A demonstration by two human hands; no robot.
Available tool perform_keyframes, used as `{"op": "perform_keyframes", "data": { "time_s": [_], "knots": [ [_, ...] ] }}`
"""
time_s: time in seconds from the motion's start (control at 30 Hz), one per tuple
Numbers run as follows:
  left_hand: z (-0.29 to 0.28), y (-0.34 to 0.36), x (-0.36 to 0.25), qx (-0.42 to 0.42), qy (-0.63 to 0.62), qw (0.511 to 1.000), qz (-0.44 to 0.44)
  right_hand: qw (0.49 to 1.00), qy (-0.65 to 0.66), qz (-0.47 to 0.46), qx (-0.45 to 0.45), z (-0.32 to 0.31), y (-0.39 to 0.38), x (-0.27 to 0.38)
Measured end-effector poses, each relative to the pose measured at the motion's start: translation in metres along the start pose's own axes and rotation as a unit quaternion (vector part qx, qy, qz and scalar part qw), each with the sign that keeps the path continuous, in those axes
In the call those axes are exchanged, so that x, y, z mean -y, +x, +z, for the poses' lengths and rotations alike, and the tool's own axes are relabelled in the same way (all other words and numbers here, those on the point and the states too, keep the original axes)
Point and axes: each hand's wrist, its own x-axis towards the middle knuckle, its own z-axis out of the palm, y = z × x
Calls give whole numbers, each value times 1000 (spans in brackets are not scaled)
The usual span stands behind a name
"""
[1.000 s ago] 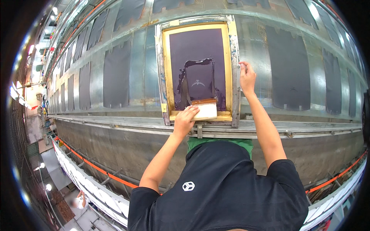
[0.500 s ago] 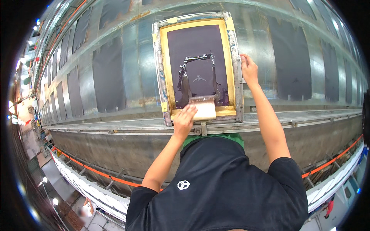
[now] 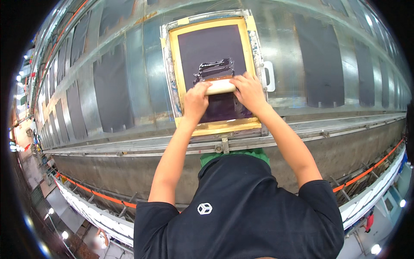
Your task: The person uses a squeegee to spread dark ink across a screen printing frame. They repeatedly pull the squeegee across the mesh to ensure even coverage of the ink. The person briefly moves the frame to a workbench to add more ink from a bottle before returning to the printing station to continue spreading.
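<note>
Grip: your left hand (image 3: 196, 100) and right hand (image 3: 249, 90) both clasp the pale wooden squeegee (image 3: 220, 87).
Advice: keep pressure even across the yellow-framed dark printing screen (image 3: 211, 47).

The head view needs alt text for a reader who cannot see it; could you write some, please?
Both hands, left hand and right hand, grip a pale squeegee on a yellow-framed printing screen, below a smear of black ink. Dark fabric pieces line the long table.

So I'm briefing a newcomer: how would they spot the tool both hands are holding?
Find the long metal table lined with dark fabric panels, then the yellow-edged frame lying on it. Across its dark mesh, the left hand and right hand grip a pale wooden bar, the only light-coloured thing there.
</note>
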Motion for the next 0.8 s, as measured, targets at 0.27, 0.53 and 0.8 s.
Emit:
{"op": "perform_keyframes", "data": {
  "time_s": [0.27,0.53,0.8],
  "knots": [
    [0,-66,-18,-13,6,1000,13,999,41,18,-1,-5,-62,36],
    [-5,57,11,-21,-3,1000,-5,995,66,-15,-75,-4,48,-17],
    [1,-65,-24,49,36,998,13,994,105,6,-20,19,-80,23]
  ]
}}
